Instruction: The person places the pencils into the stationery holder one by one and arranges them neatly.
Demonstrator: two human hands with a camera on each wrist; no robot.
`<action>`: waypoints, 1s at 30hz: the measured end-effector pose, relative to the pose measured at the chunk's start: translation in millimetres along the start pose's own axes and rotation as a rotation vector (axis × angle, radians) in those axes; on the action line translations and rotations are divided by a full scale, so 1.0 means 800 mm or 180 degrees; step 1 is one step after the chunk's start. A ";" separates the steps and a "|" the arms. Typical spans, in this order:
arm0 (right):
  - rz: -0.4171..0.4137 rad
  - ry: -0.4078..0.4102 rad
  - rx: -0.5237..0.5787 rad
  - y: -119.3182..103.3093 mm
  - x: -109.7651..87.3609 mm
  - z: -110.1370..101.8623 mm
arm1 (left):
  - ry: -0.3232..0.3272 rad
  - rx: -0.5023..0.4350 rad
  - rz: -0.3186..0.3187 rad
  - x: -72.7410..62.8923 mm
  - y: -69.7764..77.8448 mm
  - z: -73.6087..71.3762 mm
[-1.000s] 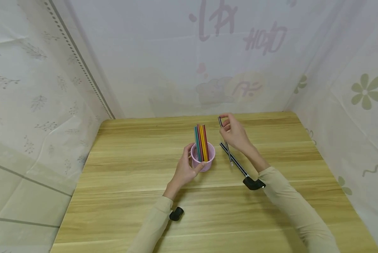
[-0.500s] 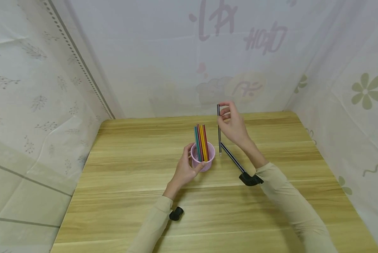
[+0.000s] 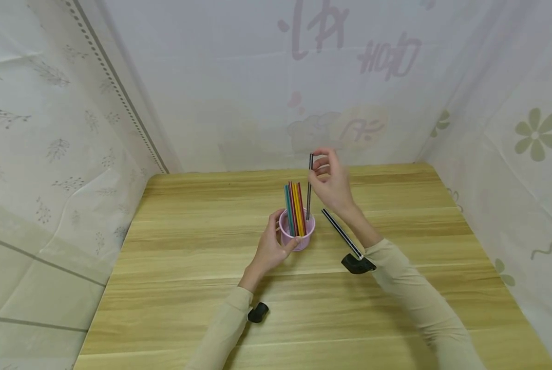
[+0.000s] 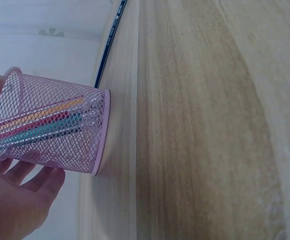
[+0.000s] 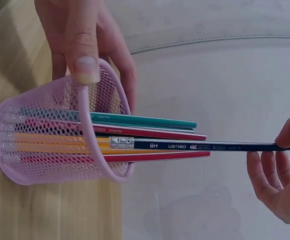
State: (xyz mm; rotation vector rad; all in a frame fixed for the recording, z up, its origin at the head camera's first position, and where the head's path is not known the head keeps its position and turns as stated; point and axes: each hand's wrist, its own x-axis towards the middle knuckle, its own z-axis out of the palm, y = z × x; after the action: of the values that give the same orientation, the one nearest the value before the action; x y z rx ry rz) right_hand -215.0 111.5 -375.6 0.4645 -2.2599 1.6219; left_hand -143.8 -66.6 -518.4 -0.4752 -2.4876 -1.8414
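Observation:
My left hand (image 3: 268,252) grips a pink mesh pen cup (image 4: 60,125) near its rim, thumb on the near side and fingers around the far side. Inside the cup stand several pencils, among them a teal pencil (image 5: 155,120), red ones and a yellow one. My right hand (image 3: 333,185) pinches a black pencil (image 5: 185,146) near its upper end. The pencil points downward, its metal ferrule (image 5: 121,142) at the cup's mouth, overlapping the other pencils in the right wrist view. To the right of the cup, another dark pencil (image 3: 342,234) lies on the table.
The wooden table (image 3: 188,308) ends at a patterned cloth backdrop (image 3: 239,103), with cloth sides left and right. A black wrist camera (image 3: 258,312) sits by the left sleeve, and a second black wrist camera (image 3: 359,264) by the right sleeve.
My right hand has lifted the black pencil from above the lying pencil, turned it upright and carried it left to the cup's mouth. The left hand and cup have stayed put.

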 end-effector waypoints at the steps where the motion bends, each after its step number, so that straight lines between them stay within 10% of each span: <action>1: 0.0014 -0.0024 -0.0012 0.001 -0.001 0.002 | 0.0001 0.0010 -0.0003 0.000 -0.001 0.000; 30: 0.0329 -0.0484 -0.0184 0.052 -0.026 0.031 | 0.0051 0.0046 -0.0020 0.001 -0.004 0.002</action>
State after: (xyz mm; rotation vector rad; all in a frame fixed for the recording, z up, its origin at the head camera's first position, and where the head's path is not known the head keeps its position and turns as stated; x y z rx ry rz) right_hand -216.5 101.7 -427.3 0.4789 -2.4731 1.6148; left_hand -145.4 -66.1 -521.9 -0.4508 -2.4934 -1.8205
